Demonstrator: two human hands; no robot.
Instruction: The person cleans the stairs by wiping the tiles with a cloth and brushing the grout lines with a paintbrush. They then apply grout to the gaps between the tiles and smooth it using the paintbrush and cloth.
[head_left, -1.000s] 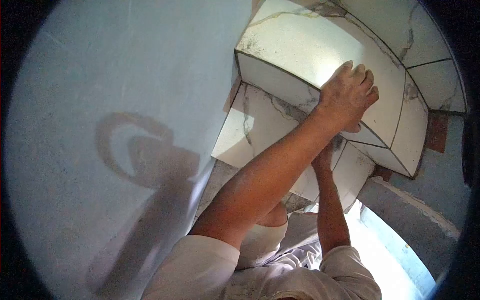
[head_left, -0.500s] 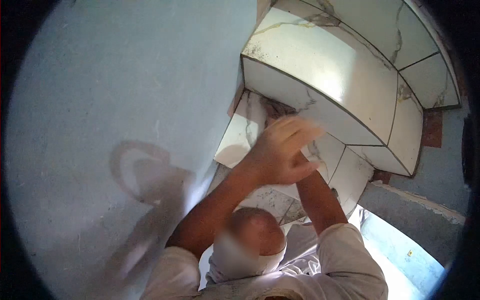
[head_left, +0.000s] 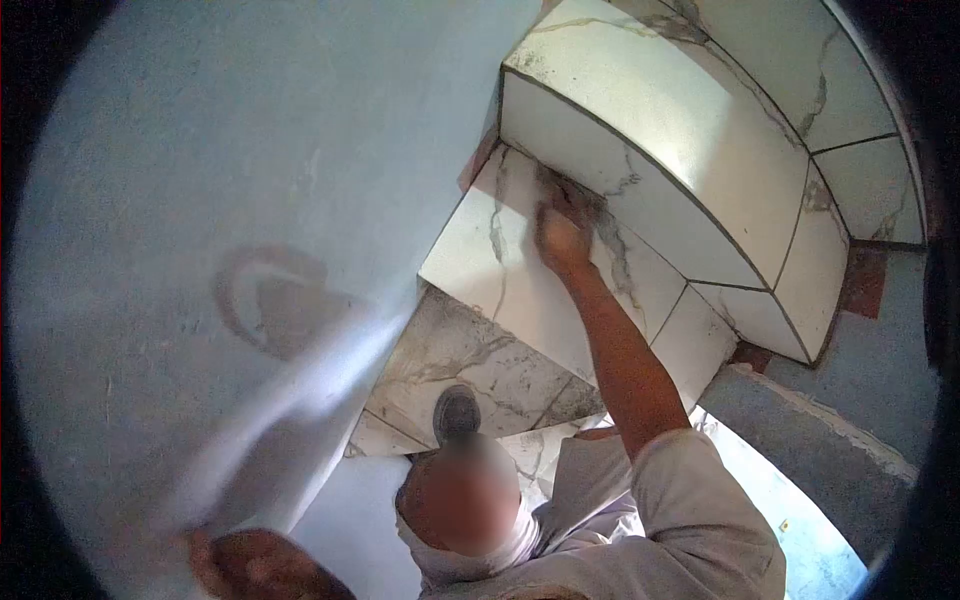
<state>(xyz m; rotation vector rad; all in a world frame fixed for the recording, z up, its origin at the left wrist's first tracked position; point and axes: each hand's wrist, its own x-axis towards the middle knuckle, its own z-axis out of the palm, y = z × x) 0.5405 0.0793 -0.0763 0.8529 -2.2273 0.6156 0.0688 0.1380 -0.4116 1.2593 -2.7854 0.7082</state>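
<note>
My right hand (head_left: 565, 238) reaches forward to a white marble-patterned tile step (head_left: 520, 285), close to where it meets the riser (head_left: 640, 195) of the step above. Its fingers are closed and point down at the tile. A dark smudge or shadow lies around the fingertips, and what they hold, if anything, is hidden. At the bottom left, near the blue wall, my left hand (head_left: 262, 568) is in shade with its fingers curled in. I cannot make out whether something is inside it.
The painted blue wall (head_left: 180, 180) rises along the left. Higher tiled steps (head_left: 650, 90) curve up at the upper right. Below are a stained lower tile (head_left: 450, 335), my shoe (head_left: 457, 415) and my bent leg. A rough grey ledge (head_left: 810, 420) borders the right.
My left hand has moved from above my right forearm down to the bottom left. My right hand, largely covered before, now shows on the tile. The view has shifted slightly.
</note>
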